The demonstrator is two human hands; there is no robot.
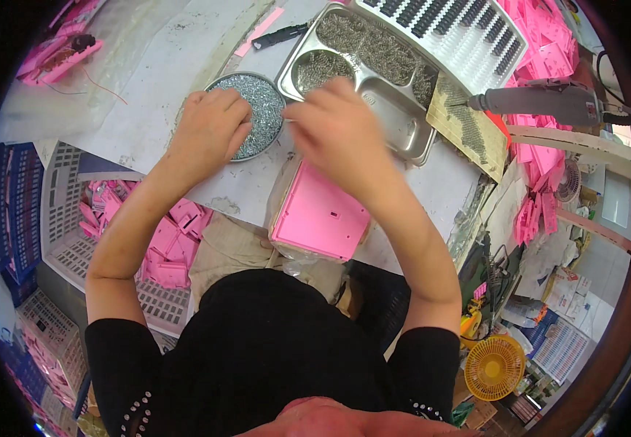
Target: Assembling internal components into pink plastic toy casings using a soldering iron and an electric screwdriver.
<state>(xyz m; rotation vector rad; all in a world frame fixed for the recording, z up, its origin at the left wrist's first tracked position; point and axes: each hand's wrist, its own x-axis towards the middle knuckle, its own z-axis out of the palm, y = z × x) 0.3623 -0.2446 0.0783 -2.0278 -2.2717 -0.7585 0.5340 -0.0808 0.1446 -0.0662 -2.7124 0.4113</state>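
My left hand (pixel 210 131) rests over the left rim of a round dish (pixel 239 156) filled with small silvery screws (pixel 264 109). Its fingers are curled in, and whatever they hold is hidden. My right hand (pixel 337 120), smeared by motion, hovers between that dish and a divided metal tray (pixel 417 146); its fingertips are too blurred to read. Small metal springs (pixel 366 44) fill several of the tray's compartments. Below my right hand a flat pink plastic panel (pixel 319 211) lies at the table's near edge, on a wrapped block.
A power screwdriver (pixel 541 105) points in from the right above a tan sheet (pixel 465 124). Behind it stands a white rack (pixel 439 33) of black parts. A grey crate (pixel 64 211) of pink pieces sits at left. Pink parts (pixel 545 58) pile up at right.
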